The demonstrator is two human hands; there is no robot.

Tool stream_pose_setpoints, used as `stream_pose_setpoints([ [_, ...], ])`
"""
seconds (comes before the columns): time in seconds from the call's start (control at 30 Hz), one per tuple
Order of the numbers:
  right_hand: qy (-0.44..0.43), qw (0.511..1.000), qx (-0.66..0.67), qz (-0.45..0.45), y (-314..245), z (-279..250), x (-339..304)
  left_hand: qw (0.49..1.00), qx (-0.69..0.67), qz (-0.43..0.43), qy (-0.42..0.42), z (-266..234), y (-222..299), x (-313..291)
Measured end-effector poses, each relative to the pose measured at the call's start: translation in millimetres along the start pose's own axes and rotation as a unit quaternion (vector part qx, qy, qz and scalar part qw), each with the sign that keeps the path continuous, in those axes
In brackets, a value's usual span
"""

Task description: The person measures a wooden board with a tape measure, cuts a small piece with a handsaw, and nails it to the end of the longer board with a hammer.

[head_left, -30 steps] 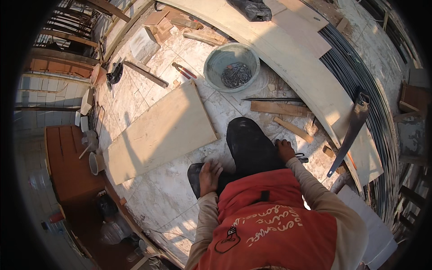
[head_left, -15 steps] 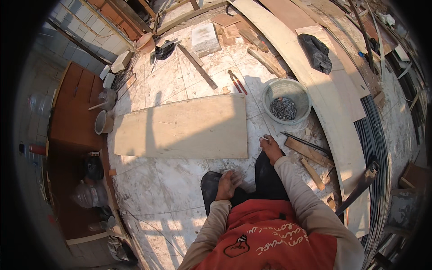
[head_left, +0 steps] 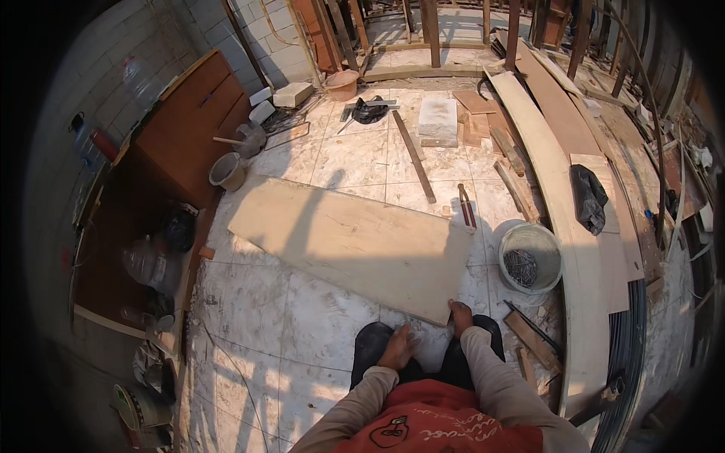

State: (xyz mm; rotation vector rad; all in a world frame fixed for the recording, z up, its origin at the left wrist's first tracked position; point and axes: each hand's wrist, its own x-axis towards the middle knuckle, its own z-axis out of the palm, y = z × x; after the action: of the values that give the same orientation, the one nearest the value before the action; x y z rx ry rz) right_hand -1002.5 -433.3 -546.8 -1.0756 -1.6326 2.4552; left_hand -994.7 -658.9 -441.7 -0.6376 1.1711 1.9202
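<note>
A long pale plywood board [head_left: 355,241] lies flat on the tiles in front of me, slanted with its right end nearer. My right hand [head_left: 460,318] grips its near right corner, fingers on the edge. Close to my left knee, my left hand [head_left: 399,349] is held above my lap, fingers stretched out and nothing in them. Beyond the board's right end lie red-handled pincers [head_left: 467,208]. A grey bucket [head_left: 557,268] with nails [head_left: 520,267] inside stands right of the board.
Long plywood sheets [head_left: 585,332] run along the right, a black plastic bag [head_left: 589,198] on them. Wood offcuts [head_left: 529,336] lie by my right knee. A brown cabinet [head_left: 192,128] and a small pail [head_left: 228,172] stand left. Farther off are a pale block [head_left: 438,121] and a wooden strip [head_left: 411,155].
My right hand has moved onto the board's corner. The board has turned, its right end coming nearer to me. My view has swung upward and left; my left hand stays by my knee.
</note>
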Motion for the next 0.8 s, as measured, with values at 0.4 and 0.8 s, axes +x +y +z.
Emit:
stream_pose_setpoints([
  [0.4,-0.124,0.991,0.013,-0.055,-131,65,-199,0.919,-0.248,0.264,-0.154,33,49,-86],
  [0.8,-0.269,0.939,0.102,0.19,-122,61,-214,0.938,-0.145,0.316,-0.002,-148,70,-298],
])
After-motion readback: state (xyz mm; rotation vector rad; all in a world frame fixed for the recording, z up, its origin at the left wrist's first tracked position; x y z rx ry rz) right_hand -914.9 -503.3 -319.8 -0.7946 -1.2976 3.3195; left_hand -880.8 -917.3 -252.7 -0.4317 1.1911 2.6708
